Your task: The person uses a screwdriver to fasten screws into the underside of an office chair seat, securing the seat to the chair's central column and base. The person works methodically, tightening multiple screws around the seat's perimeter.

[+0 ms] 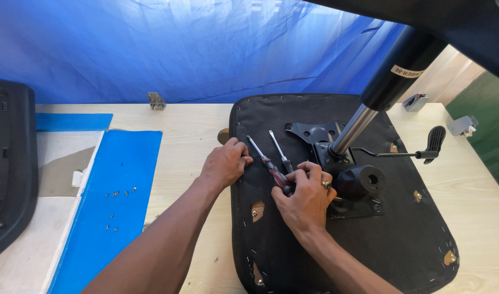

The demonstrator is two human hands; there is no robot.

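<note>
Hands: left point(223, 163) on seat underside point(293, 239) | right point(304, 198) grips screwdrivers point(271, 169) | wooden table point(189, 136)

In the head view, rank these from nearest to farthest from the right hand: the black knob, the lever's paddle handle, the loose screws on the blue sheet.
Measured from the right hand:
1. Black knob, just to its right on the seat mechanism.
2. Lever's paddle handle, farther right and up, at the seat's edge.
3. Loose screws, far left on the blue sheet, beyond the left hand.
</note>
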